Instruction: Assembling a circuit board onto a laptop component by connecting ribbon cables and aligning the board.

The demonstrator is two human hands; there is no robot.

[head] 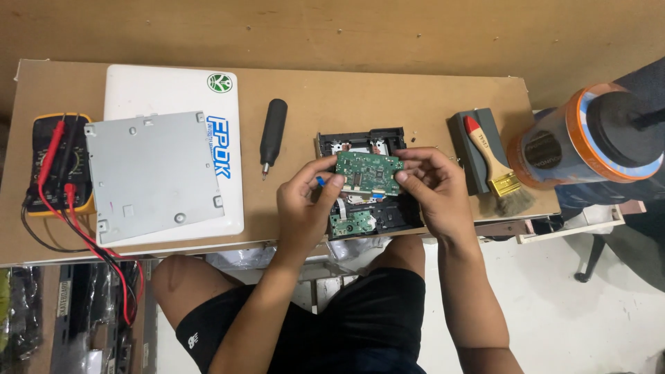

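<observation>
Both hands hold a small green circuit board (pixel 368 172) lifted above an opened black drive chassis (pixel 360 142) on the wooden table (pixel 415 90). My left hand (pixel 305 208) pinches the board's left edge, with a blue tab showing by the fingers. My right hand (pixel 433 190) grips its right edge. Under the hands, a second green board (pixel 350 223) lies in the chassis.
A black screwdriver (pixel 272 135) lies left of the chassis. A grey metal cover plate (pixel 154 173) rests on a white laptop (pixel 173 90). A multimeter (pixel 59 163) with red leads sits far left. A paintbrush (pixel 493 156) on a grey block and a tape-wrapped bottle (pixel 589 135) are at the right.
</observation>
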